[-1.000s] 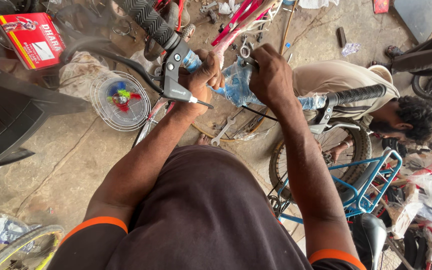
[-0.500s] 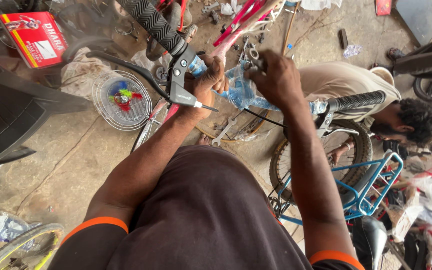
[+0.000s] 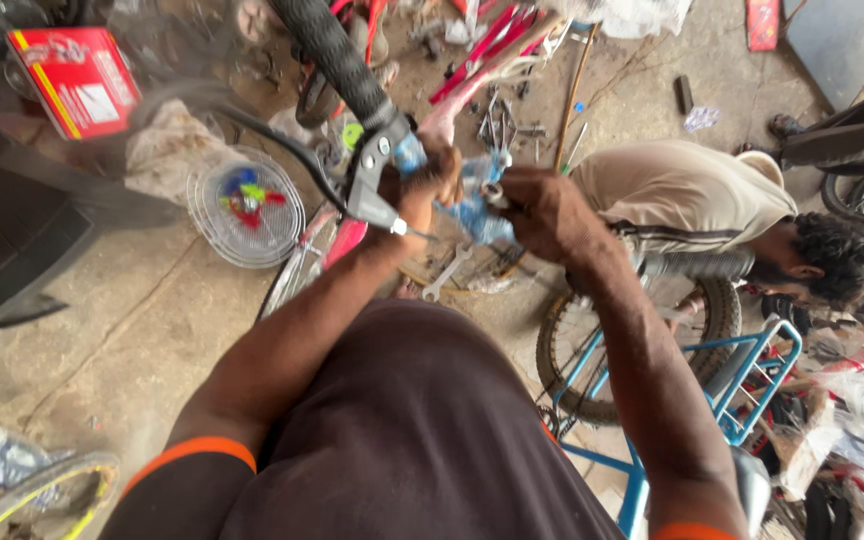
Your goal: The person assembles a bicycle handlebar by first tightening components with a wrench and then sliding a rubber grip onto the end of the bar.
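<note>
Here, seen from above, a person works at a bicycle handlebar. The left hand (image 3: 420,188) has its grip wrapped around the bar beside the black rubber handlebar sleeve (image 3: 330,55) and the silver brake lever (image 3: 372,195). The right hand (image 3: 542,208) has its grip clamped on a small metal tool (image 3: 493,193), touching a crumpled blue plastic wrap (image 3: 470,210) between both hands. Below lie a round wire basket (image 3: 245,208) and a red box (image 3: 74,78) on the concrete floor. Another person in a beige shirt (image 3: 687,195) crouches near the right.
</note>
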